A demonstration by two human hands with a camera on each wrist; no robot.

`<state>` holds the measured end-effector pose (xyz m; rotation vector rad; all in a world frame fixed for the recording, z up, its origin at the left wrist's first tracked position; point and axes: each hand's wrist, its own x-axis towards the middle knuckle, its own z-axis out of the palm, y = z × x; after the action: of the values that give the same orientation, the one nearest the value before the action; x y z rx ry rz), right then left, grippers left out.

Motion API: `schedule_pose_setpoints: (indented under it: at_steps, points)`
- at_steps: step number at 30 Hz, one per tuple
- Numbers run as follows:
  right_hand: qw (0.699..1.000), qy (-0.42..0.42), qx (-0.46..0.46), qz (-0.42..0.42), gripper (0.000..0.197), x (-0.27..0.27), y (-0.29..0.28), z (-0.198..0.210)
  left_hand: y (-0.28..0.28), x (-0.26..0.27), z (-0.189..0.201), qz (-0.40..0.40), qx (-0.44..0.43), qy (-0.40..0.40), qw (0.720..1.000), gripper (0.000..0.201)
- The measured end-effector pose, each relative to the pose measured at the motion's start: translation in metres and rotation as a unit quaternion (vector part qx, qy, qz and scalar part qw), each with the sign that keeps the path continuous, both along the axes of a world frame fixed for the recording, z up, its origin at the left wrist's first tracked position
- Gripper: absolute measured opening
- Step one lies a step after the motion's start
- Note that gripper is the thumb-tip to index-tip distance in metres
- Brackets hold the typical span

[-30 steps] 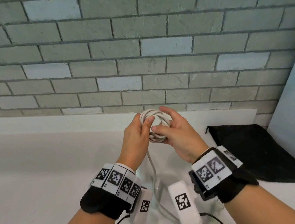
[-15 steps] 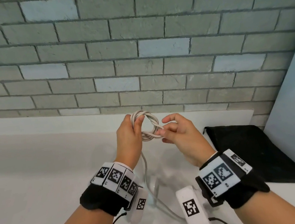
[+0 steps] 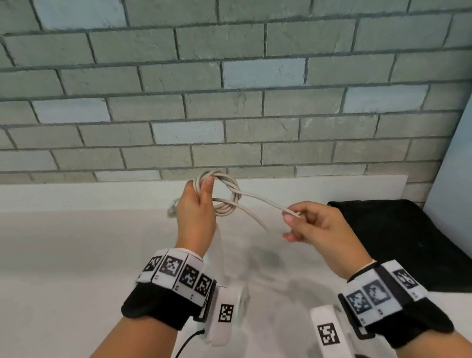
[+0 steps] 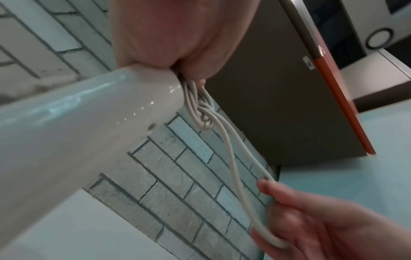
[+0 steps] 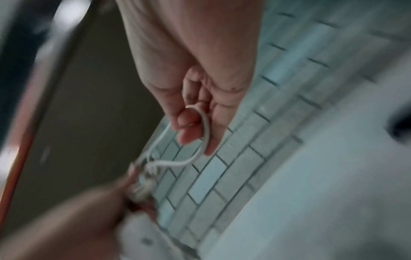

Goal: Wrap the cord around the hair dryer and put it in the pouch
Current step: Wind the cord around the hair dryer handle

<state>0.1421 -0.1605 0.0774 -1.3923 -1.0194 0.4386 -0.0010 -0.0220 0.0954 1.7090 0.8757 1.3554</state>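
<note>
— Where does the head view look from?

— From above and behind both wrists, facing forward and down at the white surface (image 3: 47,259) and the brick wall (image 3: 215,63) at 12 o'clock.

— And the wrist views?

— Each sits very close under its own palm, looking along the fingers. The left wrist view has the right hand (image 4: 329,227) at 4 o'clock; the right wrist view, blurred, has the left hand (image 5: 73,216) at 7 o'clock.

— What do they share?

— The cord (image 3: 257,206) stretched between the hands, and the bricks behind.
</note>
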Motion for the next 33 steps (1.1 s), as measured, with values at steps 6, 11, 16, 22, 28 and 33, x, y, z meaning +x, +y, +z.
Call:
schedule_pose_setpoints:
  at_steps: [6, 11, 16, 22, 28, 33]
  points:
    - [0.996, 0.050, -0.035, 0.063, 0.019, 0.007, -0.013, -0.007, 0.000, 0.004, -0.002, -0.014, -0.006, 0.017, 1.000, 0.029]
    - [0.954, 0.255, 0.065, 0.141, 0.018, 0.014, -0.025, -0.008, 0.004, 0.001, 0.001, -0.032, -0.046, -0.015, 0.998, 0.019]
    - [0.949, 0.275, 0.081, 0.128, 0.055, 0.019, -0.029, -0.011, 0.000, 0.003, 0.001, -0.046, -0.040, -0.001, 0.998, 0.016]
    - [0.981, 0.163, 0.025, 0.098, 0.052, 0.028, -0.040, -0.005, 0.003, 0.000, 0.004, -0.090, -0.052, -0.034, 0.994, 0.019]
    - [0.994, -0.084, -0.076, 0.002, 0.018, 0.037, -0.045, -0.004, 0.001, -0.001, 0.002, -0.139, -0.050, -0.049, 0.988, 0.020]
    - [0.987, -0.078, -0.112, 0.083, 0.018, 0.036, -0.050, 0.003, 0.004, -0.002, 0.004, -0.161, -0.096, -0.029, 0.982, 0.019]
